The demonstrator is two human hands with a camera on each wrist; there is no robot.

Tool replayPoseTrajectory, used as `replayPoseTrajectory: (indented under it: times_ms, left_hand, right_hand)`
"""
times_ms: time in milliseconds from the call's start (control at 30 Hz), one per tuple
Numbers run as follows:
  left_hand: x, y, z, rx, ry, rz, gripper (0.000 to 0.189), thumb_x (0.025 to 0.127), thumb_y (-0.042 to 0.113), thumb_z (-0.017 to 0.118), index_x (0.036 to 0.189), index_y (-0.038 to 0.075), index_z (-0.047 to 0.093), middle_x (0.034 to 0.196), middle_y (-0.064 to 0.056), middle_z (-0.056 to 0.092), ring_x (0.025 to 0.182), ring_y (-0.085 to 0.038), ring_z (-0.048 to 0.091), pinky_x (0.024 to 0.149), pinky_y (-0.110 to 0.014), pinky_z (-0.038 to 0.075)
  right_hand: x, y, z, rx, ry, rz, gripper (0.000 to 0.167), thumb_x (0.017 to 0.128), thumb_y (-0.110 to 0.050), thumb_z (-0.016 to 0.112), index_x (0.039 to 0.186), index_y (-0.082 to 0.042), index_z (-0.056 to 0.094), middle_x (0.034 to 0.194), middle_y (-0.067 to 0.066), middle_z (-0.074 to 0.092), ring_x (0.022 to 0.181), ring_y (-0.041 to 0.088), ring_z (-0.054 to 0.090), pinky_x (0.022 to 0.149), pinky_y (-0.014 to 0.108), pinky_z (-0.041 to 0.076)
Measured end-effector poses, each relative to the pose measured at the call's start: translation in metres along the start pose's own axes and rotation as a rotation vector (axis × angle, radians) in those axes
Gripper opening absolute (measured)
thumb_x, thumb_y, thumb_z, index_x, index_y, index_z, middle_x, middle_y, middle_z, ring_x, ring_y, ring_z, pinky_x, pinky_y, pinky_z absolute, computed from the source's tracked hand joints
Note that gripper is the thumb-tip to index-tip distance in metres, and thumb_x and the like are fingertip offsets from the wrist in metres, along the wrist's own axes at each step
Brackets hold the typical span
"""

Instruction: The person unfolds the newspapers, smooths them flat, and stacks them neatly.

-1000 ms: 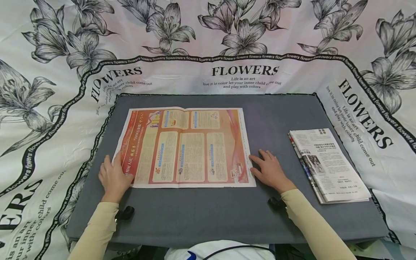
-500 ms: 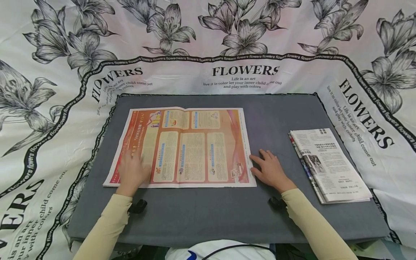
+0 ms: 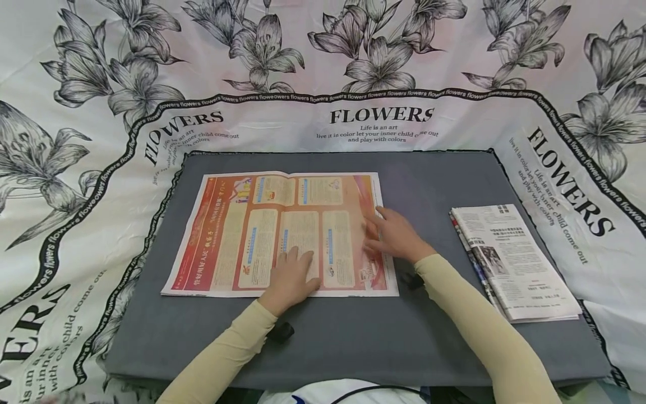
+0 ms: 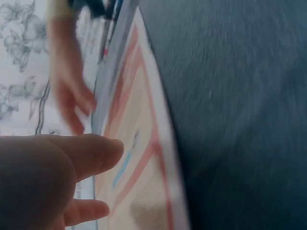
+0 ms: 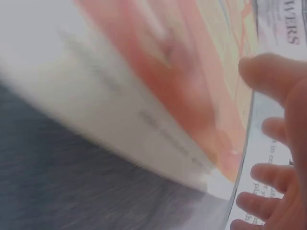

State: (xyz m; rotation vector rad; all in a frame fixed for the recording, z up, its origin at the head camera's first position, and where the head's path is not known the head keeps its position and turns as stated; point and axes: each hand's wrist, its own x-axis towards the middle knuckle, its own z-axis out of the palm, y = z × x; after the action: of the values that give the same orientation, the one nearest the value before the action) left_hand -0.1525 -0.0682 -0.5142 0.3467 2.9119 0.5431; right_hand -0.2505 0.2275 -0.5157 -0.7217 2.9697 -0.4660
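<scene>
An orange and red newspaper lies spread flat on the grey table, a fold crease down its middle. My left hand is over its lower middle with the fingers extended. In the left wrist view, the left thumb is stretched out above the printed page. Over the paper's right edge is my right hand, its fingers pointing left and loosely spread. The right wrist view has the right fingers relaxed with nothing between them, and the paper's white margin below.
A folded stack of newspapers lies at the table's right side. The grey table is bordered by a white flower-printed cloth. A black cable runs across the person's lap at the front edge.
My left hand has moved right from the paper's left edge to its lower middle. The right hand has shifted left and up onto the right margin. The newspaper stays in place.
</scene>
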Motion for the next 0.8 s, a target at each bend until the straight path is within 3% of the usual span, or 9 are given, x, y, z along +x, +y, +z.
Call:
replayPoseTrajectory:
  times_ms: [233,333,433,567,800]
  left_hand:
    - [-0.002,0.011,0.015,0.015,-0.075,-0.044,0.068,0.090,0.047,0.073,0.147,0.017,0.052,0.149,-0.023,0.045,0.131,-0.048,0.041,0.092,-0.071,0.046]
    - [-0.003,0.011,0.016,0.011,-0.081,-0.053,0.067,0.090,0.047,0.073,0.147,0.018,0.052,0.150,-0.022,0.043,0.133,-0.048,0.039,0.095,-0.071,0.043]
    - [-0.002,0.010,0.017,0.011,-0.083,-0.050,0.068,0.090,0.047,0.073,0.148,0.018,0.051,0.152,-0.022,0.040,0.137,-0.049,0.035,0.098,-0.072,0.041]
    - [0.001,0.004,0.015,0.014,-0.083,-0.057,0.071,0.091,0.047,0.072,0.151,0.018,0.048,0.157,-0.023,0.036,0.144,-0.053,0.029,0.102,-0.076,0.036]
    - [0.009,-0.009,0.008,0.008,-0.091,-0.099,0.072,0.092,0.049,0.069,0.153,0.016,0.046,0.161,-0.027,0.031,0.147,-0.057,0.025,0.103,-0.079,0.033]
  right_hand:
    - [0.031,-0.012,0.007,0.009,-0.049,-0.062,0.077,0.082,-0.041,0.077,0.146,-0.004,0.055,0.139,0.025,0.056,0.129,0.042,0.052,0.111,0.056,0.042]
    - [0.035,-0.014,0.014,-0.028,-0.082,-0.081,0.077,0.084,-0.045,0.075,0.147,-0.007,0.054,0.145,0.026,0.050,0.129,0.044,0.051,0.109,0.058,0.044]
    - [0.034,-0.014,0.020,-0.048,-0.129,-0.063,0.078,0.088,-0.050,0.071,0.151,-0.010,0.050,0.154,0.028,0.042,0.139,0.048,0.044,0.113,0.061,0.039]
    - [0.027,-0.015,0.024,-0.061,-0.191,-0.008,0.084,0.091,-0.057,0.064,0.158,-0.013,0.039,0.166,0.027,0.025,0.154,0.050,0.023,0.120,0.067,0.026]
    - [0.009,-0.030,0.021,-0.072,-0.294,0.045,0.095,0.090,-0.065,0.061,0.163,-0.014,0.027,0.170,0.025,0.013,0.156,0.051,0.012,0.119,0.072,0.022]
